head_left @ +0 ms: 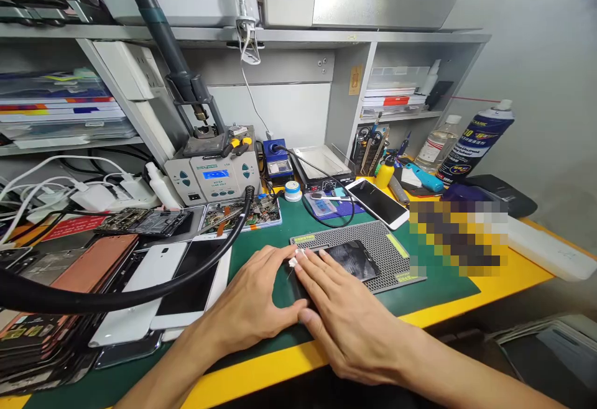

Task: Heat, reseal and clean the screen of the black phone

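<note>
A dark phone [353, 261] lies screen up, its near-left end on the green mat and the rest on a grey perforated pad [396, 266]. My left hand [254, 297] spans the phone's left end, index finger at the far edge and thumb at the near edge. Fingers together, my right hand [347, 309] lies across the screen and presses a small white wad, like tissue or cloth [293, 262], near the phone's far-left corner. The two thumbs almost meet at the near edge. Most of the phone's left half is hidden under my hands.
Phones and phone parts [116, 291] are stacked at left, with a black hose [186, 284] arching over them. Behind stand a grey rework station [214, 176], a small jar [293, 191] and a white phone [380, 202]. A spray can [478, 142] stands at right.
</note>
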{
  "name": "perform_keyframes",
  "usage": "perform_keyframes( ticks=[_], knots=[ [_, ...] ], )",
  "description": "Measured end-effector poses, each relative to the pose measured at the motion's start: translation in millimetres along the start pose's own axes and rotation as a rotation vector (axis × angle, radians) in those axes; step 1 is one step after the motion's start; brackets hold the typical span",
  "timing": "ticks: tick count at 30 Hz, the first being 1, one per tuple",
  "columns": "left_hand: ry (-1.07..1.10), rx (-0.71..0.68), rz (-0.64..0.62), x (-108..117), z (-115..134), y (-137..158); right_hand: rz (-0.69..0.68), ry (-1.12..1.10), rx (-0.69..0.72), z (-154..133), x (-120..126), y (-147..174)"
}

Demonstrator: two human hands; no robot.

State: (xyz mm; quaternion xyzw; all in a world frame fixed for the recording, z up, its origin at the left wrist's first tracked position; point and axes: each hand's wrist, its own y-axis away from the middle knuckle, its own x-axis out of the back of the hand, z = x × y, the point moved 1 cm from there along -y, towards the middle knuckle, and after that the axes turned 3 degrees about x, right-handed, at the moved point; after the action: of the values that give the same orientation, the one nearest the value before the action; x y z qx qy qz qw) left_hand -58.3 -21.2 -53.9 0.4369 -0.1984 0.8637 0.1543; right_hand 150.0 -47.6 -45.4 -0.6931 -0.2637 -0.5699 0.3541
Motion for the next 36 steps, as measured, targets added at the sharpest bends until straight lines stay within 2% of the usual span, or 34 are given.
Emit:
perform_keyframes(
  ticks=[3, 7, 12, 17, 21, 26, 28, 32, 34, 36],
  knots=[
    [0.004, 0.006, 0.002, -0.5, -0.5, 0.5, -0.046, 0.018, 0.008, 0.0, 2.2, 3.0],
    [0.016, 0.000, -0.009, 0.1, 0.2, 1.0, -0.023, 0.024, -0.060, -0.8, 5.7, 3.7],
    [0.011, 0.000, 0.004, 1.3, 2.0, 1.5, -0.107, -0.025, 0.055, -4.9, 9.5, 8.0],
    [0.010, -0.002, 0.000, 0.6, 1.2, 1.7, -0.071, 0.043, -0.053, -1.7, 8.7, 1.3],
    [0.009, -0.002, 0.005, -0.1, 0.1, 2.4, -0.100, -0.040, 0.012, -3.1, 7.6, 11.9],
    [0.003, 0.002, -0.010, 0.1, -1.4, 2.7, 0.001, 0.070, -0.165, 7.1, 7.3, 29.2],
    [-0.004, 0.001, -0.012, -0.3, -1.8, 2.3, 0.031, 0.074, -0.146, 2.3, 4.5, 25.9],
    [-0.021, 0.008, -0.007, -0.7, -1.6, 0.8, 0.035, 0.012, -0.006, -7.1, 4.4, 28.4],
    [-0.029, 0.018, -0.016, -0.8, -1.7, 0.4, 0.043, 0.044, -0.026, -4.3, 5.6, 36.2],
    [-0.039, 0.018, -0.025, -1.4, -2.8, 0.8, 0.080, 0.091, -0.103, -2.0, 3.1, 41.5]
  ],
)
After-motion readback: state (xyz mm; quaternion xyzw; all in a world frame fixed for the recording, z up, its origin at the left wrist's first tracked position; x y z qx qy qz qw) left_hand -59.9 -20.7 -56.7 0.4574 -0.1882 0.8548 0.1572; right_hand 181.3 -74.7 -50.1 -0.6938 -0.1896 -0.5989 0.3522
